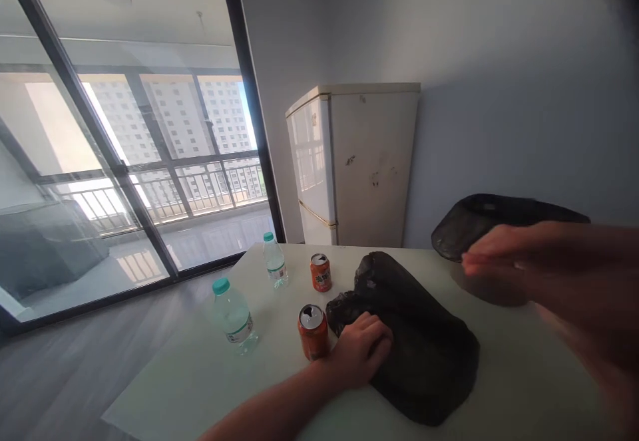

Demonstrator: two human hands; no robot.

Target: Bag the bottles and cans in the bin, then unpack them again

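Note:
A black plastic bag (424, 334) lies spread on the table, its crumpled edge turned toward the cans. My left hand (362, 348) rests on this edge with fingers curled, gripping the plastic. Just left of that wrist stands an opened orange can (313, 334); a second orange can (321, 273) is farther back. My right hand (499, 258), smeared by motion, is over the table's right side. Behind and above it shows another black plastic bag (464, 228); whether the right fingers hold it cannot be made out.
Two clear bottles with teal caps stand at the left, a nearer bottle (234, 314) and a farther bottle (274, 261). The pale table (200, 388) has its left edge by the floor. Beyond are a white fridge (374, 168) and a glass sliding door (124, 168).

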